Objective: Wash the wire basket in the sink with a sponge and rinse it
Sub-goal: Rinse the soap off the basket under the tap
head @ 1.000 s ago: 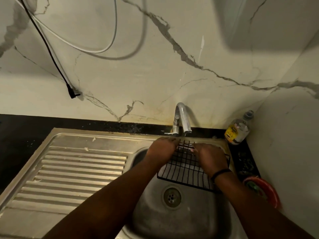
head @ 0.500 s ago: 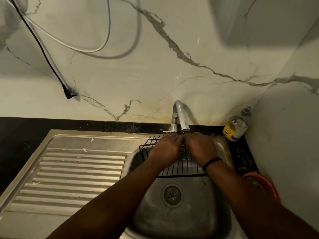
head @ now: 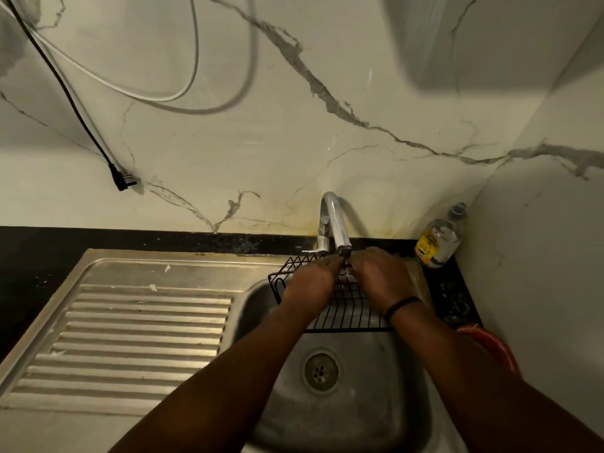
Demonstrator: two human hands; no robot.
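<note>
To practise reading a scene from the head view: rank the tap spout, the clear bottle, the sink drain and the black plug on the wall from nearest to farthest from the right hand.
From the right hand:
1. Tap spout, just above its fingertips.
2. Clear bottle, back right corner; sink drain, below in the basin: too close to call.
3. Black plug, far left on the wall.

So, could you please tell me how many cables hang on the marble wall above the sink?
2: a thin black cable at far left ending in a plug, and a white cable looping beside it; the grey curve further right looks like its shadow.
</note>
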